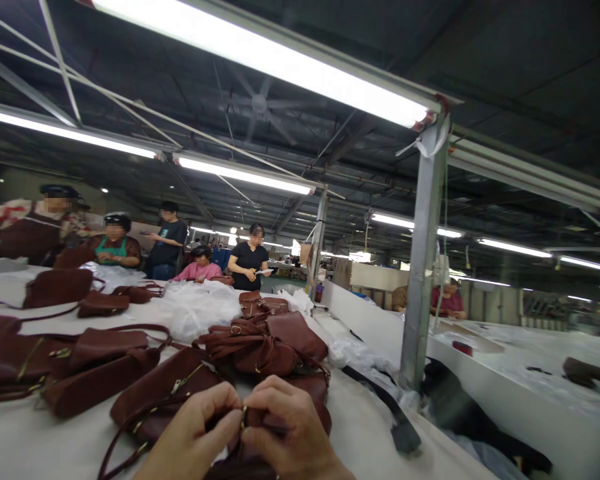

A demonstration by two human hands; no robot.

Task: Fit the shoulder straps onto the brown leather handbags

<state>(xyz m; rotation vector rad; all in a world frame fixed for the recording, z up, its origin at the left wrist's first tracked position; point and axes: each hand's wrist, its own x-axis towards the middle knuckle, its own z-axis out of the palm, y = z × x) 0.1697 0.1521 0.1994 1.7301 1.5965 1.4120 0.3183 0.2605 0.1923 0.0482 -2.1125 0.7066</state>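
We log a left hand (pixel 200 427) at seven o'clock in our view and a right hand (pixel 296 427) near six, both bare, round-knuckled and uncovered down to the lower edge.

I have a white table (pixel 365 433) before me, brown bags (pixel 105 387) spread across its left side and a heap (pixel 260 347) of more toward the middle. Beyond my nearer bags lies crumpled, see-through plastic (pixel 195 310); on my right, a black strap (pixel 380 401).

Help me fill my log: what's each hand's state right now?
Left hand: closed, pinching a small brass-coloured piece.
Right hand: closed, pinching the same piece.
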